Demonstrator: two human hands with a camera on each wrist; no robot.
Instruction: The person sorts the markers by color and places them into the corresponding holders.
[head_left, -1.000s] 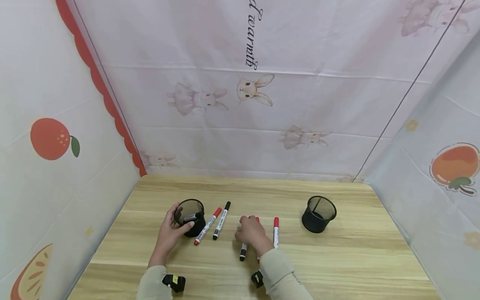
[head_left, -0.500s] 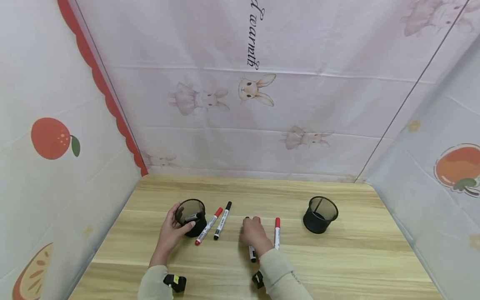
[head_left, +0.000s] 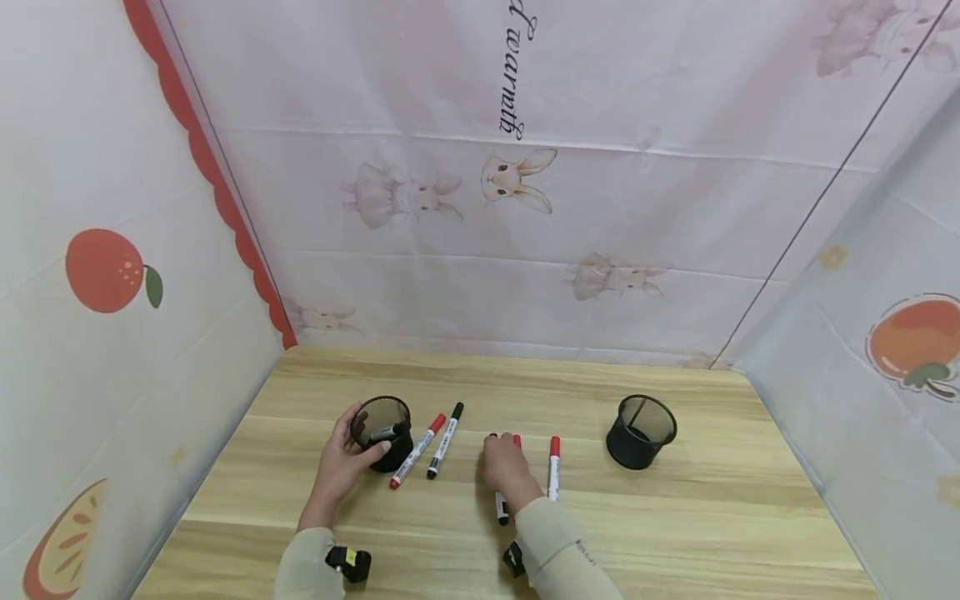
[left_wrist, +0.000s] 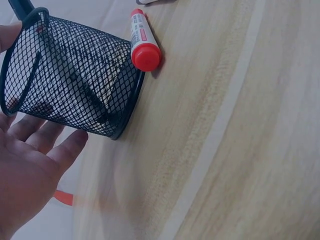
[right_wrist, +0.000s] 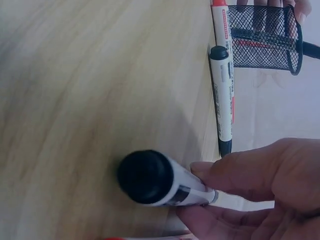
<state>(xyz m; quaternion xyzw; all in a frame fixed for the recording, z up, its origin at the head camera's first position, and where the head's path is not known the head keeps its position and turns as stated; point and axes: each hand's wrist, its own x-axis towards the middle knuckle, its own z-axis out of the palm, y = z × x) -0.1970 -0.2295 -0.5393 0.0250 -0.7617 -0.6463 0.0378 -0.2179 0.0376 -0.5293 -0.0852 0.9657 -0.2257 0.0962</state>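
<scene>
Left mesh cup (head_left: 397,458), black: one, appears to stand upright on the wood-grain surface (head_left: 675,517). Contents: one black-ended marker (head_left: 386,433), leaning, its end at the mouth; no second marker can be made out through the mesh.

Right mesh cup (head_left: 630,451), black: one, upright, well apart from the first, neither hand near it. Contents: no marker shows; the dark line inside reads as a seam.

Left hand (head_left: 339,472): holds the left mesh cup, thumb at the front, fingers round the far side.

Right hand (head_left: 510,468): narrow, thumb and finger pinching a black-capped marker (right_wrist: 187,189) close to the surface. Whether the marker is fully lifted cannot be told.

Loose markers: four. Red-capped marker (head_left: 416,452), just beside the left mesh cup, contact uncertain; black-ended marker (head_left: 446,442), near it, on the side away from the cup; half-hidden red marker (head_left: 517,439), mostly covered by the right hand; outer red marker (head_left: 554,467), between that hand and the right mesh cup.

State of the work, as judged: early. One marker is inside a cup; five are outside, one of these in the grasp and four unheld.
</scene>
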